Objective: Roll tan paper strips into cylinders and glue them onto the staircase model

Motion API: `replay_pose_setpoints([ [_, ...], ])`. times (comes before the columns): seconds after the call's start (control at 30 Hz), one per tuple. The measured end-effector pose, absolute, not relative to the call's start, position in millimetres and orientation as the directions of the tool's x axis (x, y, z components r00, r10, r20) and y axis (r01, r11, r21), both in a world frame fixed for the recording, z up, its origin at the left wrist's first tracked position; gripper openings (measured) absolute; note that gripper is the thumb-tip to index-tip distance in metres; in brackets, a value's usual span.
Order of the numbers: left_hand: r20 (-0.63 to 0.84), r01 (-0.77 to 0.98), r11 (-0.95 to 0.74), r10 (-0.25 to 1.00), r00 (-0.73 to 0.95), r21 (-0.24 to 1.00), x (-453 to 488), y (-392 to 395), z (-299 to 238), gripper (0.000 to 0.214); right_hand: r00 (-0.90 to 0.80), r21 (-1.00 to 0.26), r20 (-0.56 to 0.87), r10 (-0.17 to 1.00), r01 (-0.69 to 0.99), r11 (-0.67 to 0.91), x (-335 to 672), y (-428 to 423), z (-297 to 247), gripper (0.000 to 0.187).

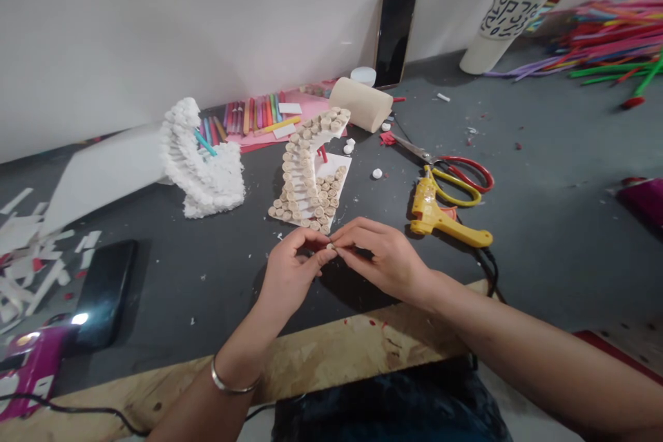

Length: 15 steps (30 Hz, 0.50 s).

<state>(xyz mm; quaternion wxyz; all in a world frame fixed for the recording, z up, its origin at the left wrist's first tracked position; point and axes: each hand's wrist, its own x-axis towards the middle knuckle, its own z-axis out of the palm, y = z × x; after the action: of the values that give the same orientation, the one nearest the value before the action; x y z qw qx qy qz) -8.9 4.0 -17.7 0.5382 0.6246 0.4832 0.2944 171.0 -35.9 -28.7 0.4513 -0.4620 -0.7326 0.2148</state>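
Note:
My left hand (294,269) and my right hand (380,255) meet over the front of the grey table, fingertips pinched together. Between them is a small pale paper coil (330,246), mostly covered by the fingers. Just beyond stands a curved white paper craft piece (303,166) with beige rolled coils over its surface and a red stick in its middle. To its left is a similar curved piece covered in white fluffy bits (199,166), with a blue stick. A yellow glue gun (440,214) lies right of my hands, below scissors with red and yellow handles (450,173).
A beige paper roll (361,103), a phone leaning on the wall (396,38) and a row of colored sticks (253,114) are at the back. A white tumbler (510,14) and pipe cleaners (611,34) stand right. Paper scraps (25,262) and a dark phone (106,290) lie left.

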Motion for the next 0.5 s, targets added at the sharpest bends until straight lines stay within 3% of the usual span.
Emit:
replay_pose_setpoints([
  [0.5,-0.074,0.305,-0.044,0.929,0.364,0.951,-8.5,2.7,-17.5,0.012,-0.162,-0.75,0.431,0.888,0.483,0.452,172.1,-35.5,-30.3,0.012],
])
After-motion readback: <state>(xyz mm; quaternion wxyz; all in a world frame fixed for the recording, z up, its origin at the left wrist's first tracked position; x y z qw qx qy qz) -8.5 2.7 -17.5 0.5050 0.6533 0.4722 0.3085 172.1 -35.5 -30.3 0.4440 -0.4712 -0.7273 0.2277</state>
